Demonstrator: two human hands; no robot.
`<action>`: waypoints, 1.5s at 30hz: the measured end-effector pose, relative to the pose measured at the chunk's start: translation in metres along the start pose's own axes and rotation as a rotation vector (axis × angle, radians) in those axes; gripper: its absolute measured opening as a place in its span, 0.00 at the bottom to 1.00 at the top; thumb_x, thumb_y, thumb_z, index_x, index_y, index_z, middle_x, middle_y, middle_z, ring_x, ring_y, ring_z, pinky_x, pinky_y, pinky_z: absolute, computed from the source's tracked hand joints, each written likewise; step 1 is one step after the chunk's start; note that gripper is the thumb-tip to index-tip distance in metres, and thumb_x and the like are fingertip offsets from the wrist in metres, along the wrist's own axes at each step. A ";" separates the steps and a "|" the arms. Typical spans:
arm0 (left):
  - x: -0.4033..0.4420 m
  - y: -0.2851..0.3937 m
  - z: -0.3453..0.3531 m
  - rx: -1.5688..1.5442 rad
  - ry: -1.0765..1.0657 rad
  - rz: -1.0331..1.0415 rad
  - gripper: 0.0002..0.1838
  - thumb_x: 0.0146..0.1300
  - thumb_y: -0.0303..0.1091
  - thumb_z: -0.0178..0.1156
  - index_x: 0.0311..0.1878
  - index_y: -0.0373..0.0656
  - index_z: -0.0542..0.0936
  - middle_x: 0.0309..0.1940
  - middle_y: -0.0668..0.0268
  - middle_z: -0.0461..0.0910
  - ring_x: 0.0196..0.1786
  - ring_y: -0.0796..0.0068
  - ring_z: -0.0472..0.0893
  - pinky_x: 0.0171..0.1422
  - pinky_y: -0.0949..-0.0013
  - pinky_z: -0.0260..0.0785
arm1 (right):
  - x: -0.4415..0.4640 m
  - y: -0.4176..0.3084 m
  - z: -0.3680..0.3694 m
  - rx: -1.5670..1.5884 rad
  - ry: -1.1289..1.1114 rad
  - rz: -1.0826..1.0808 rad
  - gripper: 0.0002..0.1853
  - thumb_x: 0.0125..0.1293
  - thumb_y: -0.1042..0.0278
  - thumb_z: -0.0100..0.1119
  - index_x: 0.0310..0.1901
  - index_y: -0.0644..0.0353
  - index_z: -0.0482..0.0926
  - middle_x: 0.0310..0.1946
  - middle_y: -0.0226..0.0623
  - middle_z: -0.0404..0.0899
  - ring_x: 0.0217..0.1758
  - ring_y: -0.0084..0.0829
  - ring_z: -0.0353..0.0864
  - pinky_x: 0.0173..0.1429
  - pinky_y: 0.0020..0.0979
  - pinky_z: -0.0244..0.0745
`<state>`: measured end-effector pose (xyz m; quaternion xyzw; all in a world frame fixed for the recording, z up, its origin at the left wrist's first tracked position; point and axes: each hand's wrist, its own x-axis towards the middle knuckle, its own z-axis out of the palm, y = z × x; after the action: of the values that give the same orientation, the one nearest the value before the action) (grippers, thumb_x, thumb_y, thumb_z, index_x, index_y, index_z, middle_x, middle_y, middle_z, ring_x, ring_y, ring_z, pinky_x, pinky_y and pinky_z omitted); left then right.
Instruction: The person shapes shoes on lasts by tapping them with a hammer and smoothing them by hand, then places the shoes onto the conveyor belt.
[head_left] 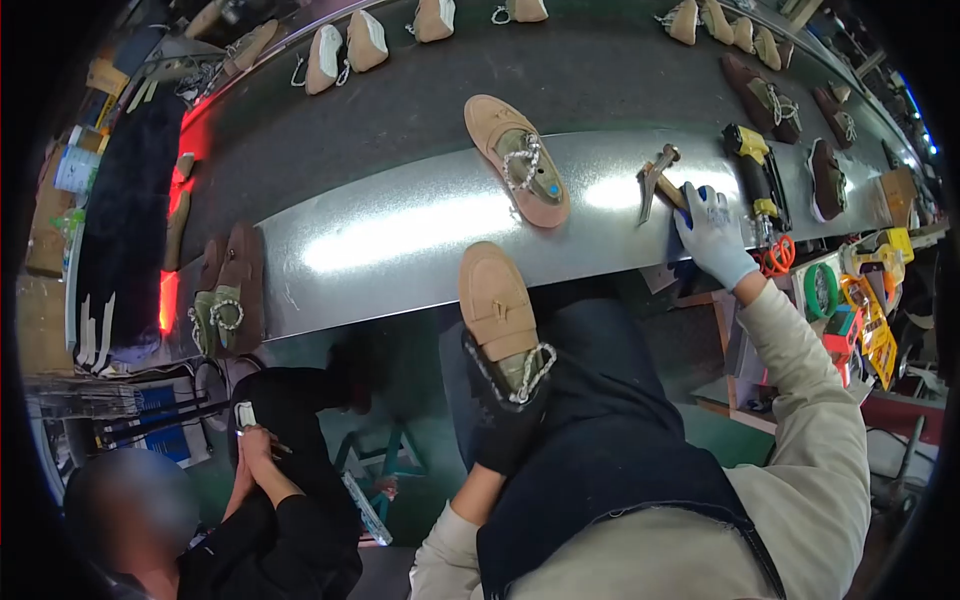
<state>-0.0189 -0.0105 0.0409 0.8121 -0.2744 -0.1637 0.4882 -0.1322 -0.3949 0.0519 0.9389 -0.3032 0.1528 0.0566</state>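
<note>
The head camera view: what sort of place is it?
Probably a shoe workshop: a tan shoe held in the left hand, more shoes along the bench, and a hammer.

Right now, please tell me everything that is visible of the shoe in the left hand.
The shoe is light tan and suede-like, with a rounded toe, a seam around it and a small bow or tassel on top. A greenish insert with a pale, dark-flecked cord sits in its opening. The dark-gloved left hand holds the heel end. Its top faces up, toe towards the bench; the sole is hidden.
</note>
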 end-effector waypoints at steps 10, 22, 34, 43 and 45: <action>-0.009 -0.014 0.000 0.105 0.003 0.137 0.56 0.60 0.43 0.78 0.80 0.26 0.54 0.69 0.37 0.71 0.61 0.40 0.80 0.64 0.53 0.76 | 0.015 -0.134 -0.140 0.932 -0.444 0.017 0.16 0.80 0.59 0.57 0.57 0.63 0.79 0.35 0.40 0.84 0.33 0.36 0.81 0.41 0.34 0.74; -0.018 -0.043 0.017 0.396 0.020 0.260 0.53 0.60 0.43 0.79 0.80 0.29 0.58 0.66 0.39 0.74 0.58 0.41 0.81 0.61 0.53 0.77 | 0.032 -0.176 -0.116 0.322 -0.346 -0.643 0.19 0.81 0.57 0.54 0.61 0.64 0.79 0.31 0.40 0.84 0.24 0.39 0.80 0.30 0.36 0.74; -0.005 0.002 0.009 0.232 0.059 0.224 0.50 0.61 0.37 0.76 0.79 0.27 0.58 0.63 0.38 0.77 0.51 0.41 0.84 0.54 0.53 0.79 | -0.068 -0.189 -0.063 1.386 -0.495 0.318 0.18 0.83 0.61 0.43 0.63 0.59 0.78 0.25 0.27 0.76 0.21 0.15 0.63 0.26 0.20 0.55; -0.009 -0.008 0.007 0.209 0.035 0.181 0.48 0.63 0.38 0.74 0.78 0.26 0.60 0.66 0.35 0.74 0.56 0.39 0.82 0.58 0.53 0.78 | -0.066 -0.168 -0.079 1.347 -0.318 0.407 0.14 0.79 0.63 0.52 0.55 0.64 0.80 0.25 0.31 0.79 0.22 0.25 0.70 0.30 0.29 0.65; -0.012 -0.007 0.002 0.267 0.030 0.188 0.48 0.63 0.39 0.73 0.78 0.25 0.59 0.67 0.34 0.73 0.59 0.37 0.81 0.62 0.53 0.77 | -0.067 -0.159 -0.086 1.254 -0.377 0.302 0.14 0.79 0.62 0.54 0.51 0.65 0.80 0.24 0.33 0.79 0.22 0.27 0.70 0.31 0.30 0.66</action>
<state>-0.0280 -0.0024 0.0337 0.8430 -0.3611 -0.0671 0.3929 -0.1123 -0.2121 0.1096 0.7521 -0.2897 0.1395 -0.5753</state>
